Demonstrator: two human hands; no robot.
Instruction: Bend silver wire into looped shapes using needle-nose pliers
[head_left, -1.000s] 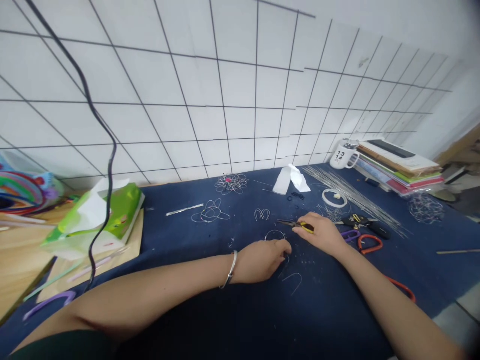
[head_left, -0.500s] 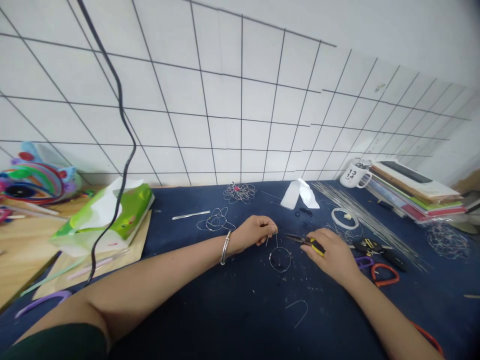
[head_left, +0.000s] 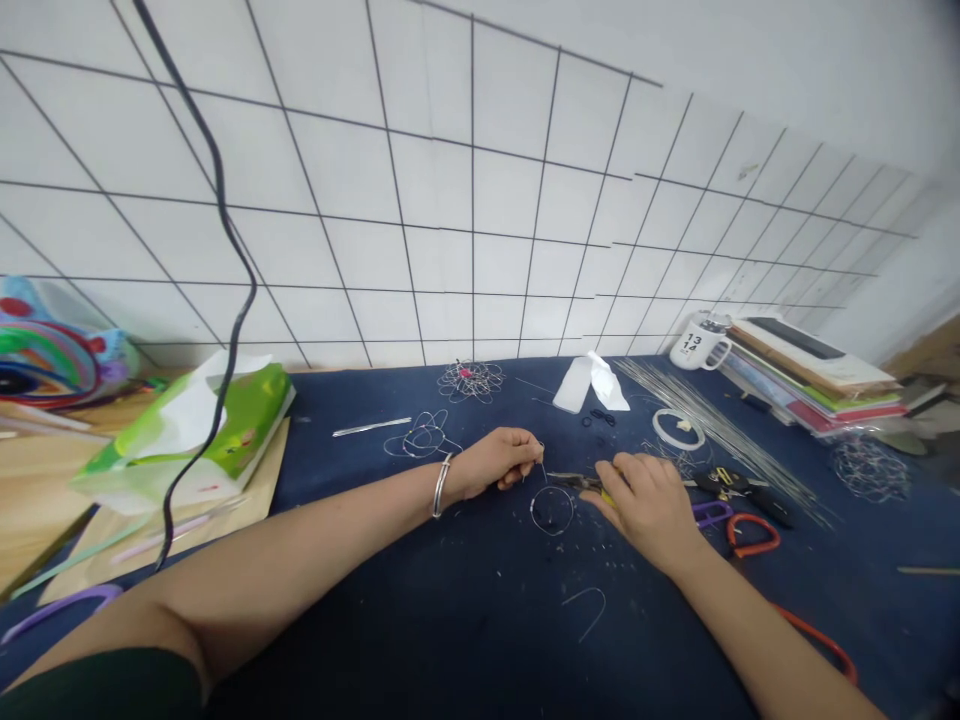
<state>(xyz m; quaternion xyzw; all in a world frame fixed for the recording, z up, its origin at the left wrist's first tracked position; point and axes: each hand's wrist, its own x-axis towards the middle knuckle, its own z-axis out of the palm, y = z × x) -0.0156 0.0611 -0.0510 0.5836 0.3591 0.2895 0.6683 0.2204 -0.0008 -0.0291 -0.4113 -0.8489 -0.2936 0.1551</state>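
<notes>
In the head view, a wire ring (head_left: 553,535) is already formed below the left hand (head_left: 504,465), where a thin wire (head_left: 545,469) is pinched; pliers (head_left: 571,481) are gripped by the right hand (head_left: 654,508), and a curved wire (head_left: 604,600) is unattached.

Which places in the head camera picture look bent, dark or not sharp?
Head view: the wall's grid slants and stretches, as through a wide lens; the upper right corner darkens; the tissue pack looks soft; the wire ring is faint; the mug's digits stay readable.
</notes>
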